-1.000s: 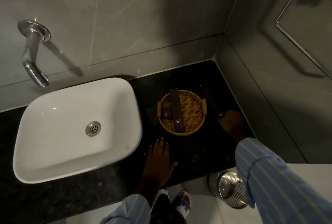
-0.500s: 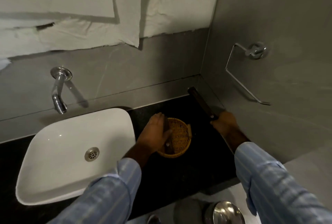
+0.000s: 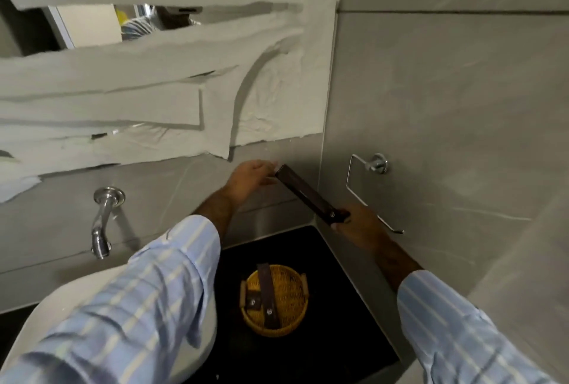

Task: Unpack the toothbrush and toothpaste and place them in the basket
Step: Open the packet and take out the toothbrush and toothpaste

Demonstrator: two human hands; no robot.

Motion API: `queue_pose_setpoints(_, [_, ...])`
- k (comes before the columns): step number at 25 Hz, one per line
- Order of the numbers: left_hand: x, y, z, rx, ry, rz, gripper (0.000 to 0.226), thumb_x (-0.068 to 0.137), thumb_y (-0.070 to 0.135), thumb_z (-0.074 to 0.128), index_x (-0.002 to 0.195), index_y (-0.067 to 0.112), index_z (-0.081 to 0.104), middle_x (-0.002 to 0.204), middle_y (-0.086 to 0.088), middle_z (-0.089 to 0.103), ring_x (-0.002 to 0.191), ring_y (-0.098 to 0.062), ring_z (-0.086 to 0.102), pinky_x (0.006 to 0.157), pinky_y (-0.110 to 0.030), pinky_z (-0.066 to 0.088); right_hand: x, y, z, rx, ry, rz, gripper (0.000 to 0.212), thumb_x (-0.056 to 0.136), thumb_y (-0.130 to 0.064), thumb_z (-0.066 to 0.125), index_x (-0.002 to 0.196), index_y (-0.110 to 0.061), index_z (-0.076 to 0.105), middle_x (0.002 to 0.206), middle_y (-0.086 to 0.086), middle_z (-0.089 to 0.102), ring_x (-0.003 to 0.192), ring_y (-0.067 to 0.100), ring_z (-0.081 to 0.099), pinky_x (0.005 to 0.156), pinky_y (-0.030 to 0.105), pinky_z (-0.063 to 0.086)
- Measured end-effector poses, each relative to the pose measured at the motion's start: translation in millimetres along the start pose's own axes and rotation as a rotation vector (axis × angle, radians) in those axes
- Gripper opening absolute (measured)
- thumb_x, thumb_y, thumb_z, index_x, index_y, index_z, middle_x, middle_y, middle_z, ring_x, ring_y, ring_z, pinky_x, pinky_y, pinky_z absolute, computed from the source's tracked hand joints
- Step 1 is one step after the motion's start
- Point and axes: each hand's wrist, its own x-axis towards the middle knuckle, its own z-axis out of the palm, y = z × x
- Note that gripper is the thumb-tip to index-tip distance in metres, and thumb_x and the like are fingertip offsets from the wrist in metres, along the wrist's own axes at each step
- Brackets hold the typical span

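centre frame, the right hand (image 3: 358, 220) grips the lower end of a long dark box (image 3: 308, 196), raised above the basket (image 3: 277, 322); the left hand (image 3: 251, 175), fingers loosely spread, touches its top end. it looks light, stiff card: best pinched at the end flap.

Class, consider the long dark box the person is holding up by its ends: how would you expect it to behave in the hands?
The long dark box probably stays stiff: it spans straight between the right hand and the left hand without sagging. It seems light, since the right hand grips only one end. Flat faces suggest it won't roll.
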Motion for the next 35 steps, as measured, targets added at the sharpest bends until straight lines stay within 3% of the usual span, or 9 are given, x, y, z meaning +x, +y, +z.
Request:
queue_pose_setpoints(2, [-0.1, 17.0, -3.1, 0.001, -0.05, 0.042, 0.028, 0.093, 0.02, 0.067, 0.108, -0.003, 0.073, 0.114, -0.031, 0.07, 0.094, -0.035, 0.072, 0.093, -0.043, 0.059, -1.0, -8.3, -10.8, 0.006, 0.023, -0.022, 0.035, 0.067, -0.024, 0.079, 0.101, -0.02, 0.074, 0.091, 0.003, 0.076, 0.083, 0.018, 0.07, 0.072, 0.026, 0.053])
queue_pose_setpoints(5, [-3.5, 36.7, -5.5, 0.06, -0.086, 0.069, 0.03, 0.091, 0.015, 0.07, 0.111, -0.006, 0.072, 0.11, -0.028, 0.073, 0.102, -0.04, 0.072, 0.095, -0.046, 0.057, -0.8, -16.3, -23.2, -0.003, 0.054, -0.064, 0.032, 0.068, -0.022, 0.079, 0.101, -0.021, 0.074, 0.09, 0.001, 0.075, 0.077, 0.014, 0.066, 0.061, 0.016, 0.041])
queue_pose_setpoints(10, [-0.8, 60.1, -10.0, 0.076, -0.144, 0.059, 0.028, 0.091, 0.01, 0.068, 0.113, -0.007, 0.071, 0.11, -0.027, 0.074, 0.105, -0.039, 0.072, 0.083, -0.032, 0.062, -2.8, -22.4, -37.6, 0.049, 0.074, -0.072, 0.037, 0.074, -0.017, 0.078, 0.111, -0.017, 0.072, 0.096, 0.004, 0.074, 0.076, 0.011, 0.063, 0.068, 0.018, 0.047])
queue_pose_setpoints(14, [2.1, 71.9, -9.4, 0.104, -0.163, 0.053, 0.027, 0.091, 0.008, 0.068, 0.112, -0.008, 0.07, 0.109, -0.029, 0.073, 0.091, -0.03, 0.075, 0.074, -0.025, 0.064, -0.9, -24.5, -46.5, 0.041, 0.106, -0.102, 0.036, 0.075, -0.016, 0.078, 0.111, -0.015, 0.072, 0.096, 0.005, 0.075, 0.076, 0.008, 0.062, 0.059, 0.004, 0.036])
queue_pose_setpoints(20, [1.7, 76.4, -4.2, 0.248, -0.171, 0.068, 0.019, 0.093, 0.001, 0.063, 0.109, -0.003, 0.072, 0.104, -0.024, 0.075, 0.094, -0.031, 0.076, 0.073, -0.025, 0.064, -5.2, -22.4, -53.0, 0.044, 0.082, -0.108, 0.04, 0.077, -0.011, 0.077, 0.116, -0.012, 0.069, 0.109, 0.009, 0.073, 0.085, 0.008, 0.059, 0.082, 0.019, 0.042])
queue_pose_setpoints(24, [0.1, 78.9, -3.0, 0.242, -0.159, 0.095, 0.015, 0.093, 0.004, 0.062, 0.096, 0.007, 0.076, 0.094, -0.018, 0.077, 0.077, -0.019, 0.078, 0.066, -0.022, 0.063, -4.8, -24.8, -52.8, 0.035, 0.074, -0.116, 0.039, 0.078, -0.014, 0.076, 0.117, -0.014, 0.068, 0.109, 0.008, 0.073, 0.084, 0.008, 0.058, 0.081, 0.019, 0.043])
queue_pose_setpoints(29, [-2.1, 85.2, -8.6, 0.139, -0.174, 0.054, 0.012, 0.089, 0.003, 0.066, 0.094, 0.004, 0.077, 0.09, -0.016, 0.079, 0.081, -0.023, 0.078, 0.071, -0.027, 0.064, -7.1, -31.6, -52.2, 0.032, 0.083, -0.144, 0.038, 0.079, -0.015, 0.075, 0.116, -0.012, 0.069, 0.109, 0.009, 0.073, 0.09, 0.014, 0.063, 0.084, 0.023, 0.045])
queue_pose_setpoints(33, [-5.2, 87.1, -9.5, 0.415, -0.122, 0.103, 0.014, 0.085, 0.006, 0.069, 0.098, 0.001, 0.074, 0.099, -0.015, 0.075, 0.086, -0.025, 0.078, 0.076, -0.031, 0.065, -9.5, -35.6, -48.6, 0.003, 0.097, -0.18, 0.038, 0.079, -0.013, 0.075, 0.115, -0.009, 0.069, 0.11, 0.011, 0.073, 0.1, 0.022, 0.066, 0.087, 0.023, 0.043])
queue_pose_setpoints(35, [-6.6, 86.3, -6.7, 0.49, -0.051, 0.118, 0.012, 0.086, 0.002, 0.066, 0.095, 0.003, 0.074, 0.096, -0.014, 0.073, 0.081, -0.024, 0.077, 0.068, -0.027, 0.064, -11.0, -36.6, -46.0, -0.022, 0.096, -0.186, 0.036, 0.079, -0.012, 0.075, 0.114, -0.009, 0.069, 0.109, 0.011, 0.072, 0.101, 0.022, 0.065, 0.085, 0.021, 0.038])
